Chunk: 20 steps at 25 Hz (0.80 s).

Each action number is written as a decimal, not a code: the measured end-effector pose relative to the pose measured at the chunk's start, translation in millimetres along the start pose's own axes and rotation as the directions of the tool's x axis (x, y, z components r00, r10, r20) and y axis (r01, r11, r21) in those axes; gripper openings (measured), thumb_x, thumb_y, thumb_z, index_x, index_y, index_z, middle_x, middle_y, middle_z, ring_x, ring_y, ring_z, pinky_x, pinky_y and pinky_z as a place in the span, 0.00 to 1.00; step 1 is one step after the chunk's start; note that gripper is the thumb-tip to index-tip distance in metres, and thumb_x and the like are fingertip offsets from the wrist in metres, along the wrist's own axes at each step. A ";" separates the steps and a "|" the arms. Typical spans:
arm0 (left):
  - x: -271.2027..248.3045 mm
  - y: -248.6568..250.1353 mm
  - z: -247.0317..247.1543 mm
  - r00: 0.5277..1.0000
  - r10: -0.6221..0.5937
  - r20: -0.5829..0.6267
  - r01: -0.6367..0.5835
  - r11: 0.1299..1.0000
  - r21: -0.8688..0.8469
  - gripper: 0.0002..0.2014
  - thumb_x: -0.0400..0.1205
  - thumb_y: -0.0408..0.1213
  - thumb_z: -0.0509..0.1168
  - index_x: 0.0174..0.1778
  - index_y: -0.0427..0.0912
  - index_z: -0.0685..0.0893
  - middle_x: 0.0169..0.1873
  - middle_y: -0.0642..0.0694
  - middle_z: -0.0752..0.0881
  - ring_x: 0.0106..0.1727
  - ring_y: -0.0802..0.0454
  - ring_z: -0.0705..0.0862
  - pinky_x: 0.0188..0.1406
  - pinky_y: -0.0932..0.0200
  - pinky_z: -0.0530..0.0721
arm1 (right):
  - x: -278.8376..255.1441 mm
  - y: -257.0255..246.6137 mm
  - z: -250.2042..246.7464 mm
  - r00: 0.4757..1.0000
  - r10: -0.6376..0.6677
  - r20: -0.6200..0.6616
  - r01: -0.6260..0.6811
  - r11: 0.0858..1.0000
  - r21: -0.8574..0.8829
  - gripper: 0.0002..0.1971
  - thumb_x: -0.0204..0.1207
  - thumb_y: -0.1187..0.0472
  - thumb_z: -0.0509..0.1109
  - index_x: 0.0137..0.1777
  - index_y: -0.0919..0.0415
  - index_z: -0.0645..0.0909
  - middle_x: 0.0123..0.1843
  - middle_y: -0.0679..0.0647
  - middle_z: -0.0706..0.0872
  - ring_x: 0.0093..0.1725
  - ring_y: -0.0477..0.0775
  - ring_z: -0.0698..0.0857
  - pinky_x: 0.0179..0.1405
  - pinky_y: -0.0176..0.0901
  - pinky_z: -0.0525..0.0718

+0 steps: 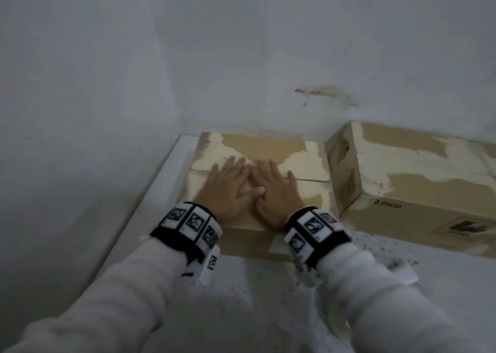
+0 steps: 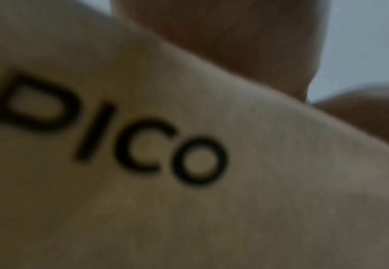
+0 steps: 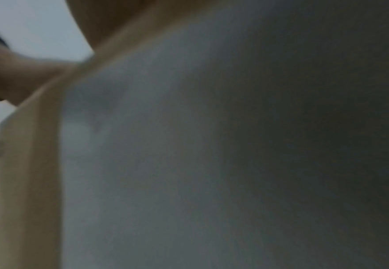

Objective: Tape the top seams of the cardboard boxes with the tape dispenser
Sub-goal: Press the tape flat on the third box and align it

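Left hand (image 1: 228,189) and right hand (image 1: 276,191) lie flat, fingers straight and slightly spread, thumbs touching, pressing top of near cardboard box (image 1: 300,162) over its seam. Box sits on white table (image 1: 166,191) in wall corner. Second PICO box (image 1: 418,181) just beside, right. Tape roll (image 1: 339,323) near right sleeve, partly hidden. Wrist views blurred: cardboard close up.

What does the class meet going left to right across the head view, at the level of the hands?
White table edge → left hand → right hand → taller brown cardboard box printed PICO.
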<state>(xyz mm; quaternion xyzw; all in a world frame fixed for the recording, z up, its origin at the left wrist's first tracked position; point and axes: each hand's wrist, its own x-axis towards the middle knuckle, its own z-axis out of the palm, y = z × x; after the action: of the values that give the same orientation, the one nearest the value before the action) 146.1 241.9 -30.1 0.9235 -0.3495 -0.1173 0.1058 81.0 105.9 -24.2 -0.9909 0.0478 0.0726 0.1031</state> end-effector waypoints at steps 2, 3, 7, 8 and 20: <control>4.5 0.3 5.2 0.999 0.029 0.034 -0.031 0.998 0.063 0.43 0.76 0.68 0.34 0.83 0.44 0.45 0.84 0.49 0.44 0.84 0.54 0.40 0.83 0.47 0.39 | 8.1 -8.8 9.1 0.997 -0.018 0.073 0.023 0.998 -0.063 0.32 0.83 0.47 0.44 0.83 0.56 0.39 0.85 0.50 0.38 0.84 0.53 0.37 0.80 0.64 0.41; 6.0 -2.5 7.0 0.999 0.030 0.033 -0.033 0.995 0.096 0.45 0.74 0.68 0.33 0.83 0.44 0.44 0.84 0.49 0.44 0.84 0.54 0.40 0.83 0.47 0.40 | 10.8 -6.7 11.9 0.996 -0.007 0.092 0.014 0.997 -0.078 0.33 0.83 0.44 0.42 0.82 0.56 0.38 0.85 0.50 0.36 0.84 0.53 0.36 0.80 0.64 0.40; 1.7 -9.1 8.5 0.999 0.012 0.037 -0.017 0.990 0.140 0.53 0.66 0.76 0.28 0.83 0.47 0.44 0.84 0.51 0.43 0.84 0.54 0.41 0.82 0.45 0.42 | 3.1 5.5 13.6 0.998 -0.011 0.066 0.017 0.996 -0.092 0.36 0.79 0.36 0.39 0.83 0.54 0.40 0.86 0.49 0.39 0.84 0.53 0.39 0.81 0.62 0.42; 0.6 -13.7 7.2 0.999 -0.014 0.032 0.009 0.990 0.141 0.56 0.62 0.78 0.25 0.83 0.47 0.44 0.84 0.51 0.43 0.84 0.53 0.41 0.83 0.45 0.42 | 0.1 11.6 12.6 0.999 0.000 0.053 0.004 0.997 -0.079 0.38 0.78 0.34 0.39 0.83 0.53 0.41 0.86 0.49 0.40 0.84 0.53 0.39 0.81 0.62 0.42; -14.9 -47.4 -2.4 0.965 -0.248 -0.090 0.231 0.959 -0.163 0.40 0.77 0.68 0.51 0.83 0.54 0.52 0.83 0.43 0.39 0.84 0.42 0.39 0.83 0.42 0.49 | -29.7 72.8 8.7 0.969 0.234 -0.075 -0.236 0.972 -0.012 0.39 0.70 0.26 0.36 0.81 0.40 0.44 0.85 0.56 0.34 0.83 0.60 0.33 0.79 0.63 0.35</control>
<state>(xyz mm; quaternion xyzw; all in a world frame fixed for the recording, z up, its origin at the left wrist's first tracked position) 165.4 286.9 -38.8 0.9534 -0.2189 -0.1046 0.1796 42.5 39.1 -42.4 -0.9812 0.1678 0.0484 0.0817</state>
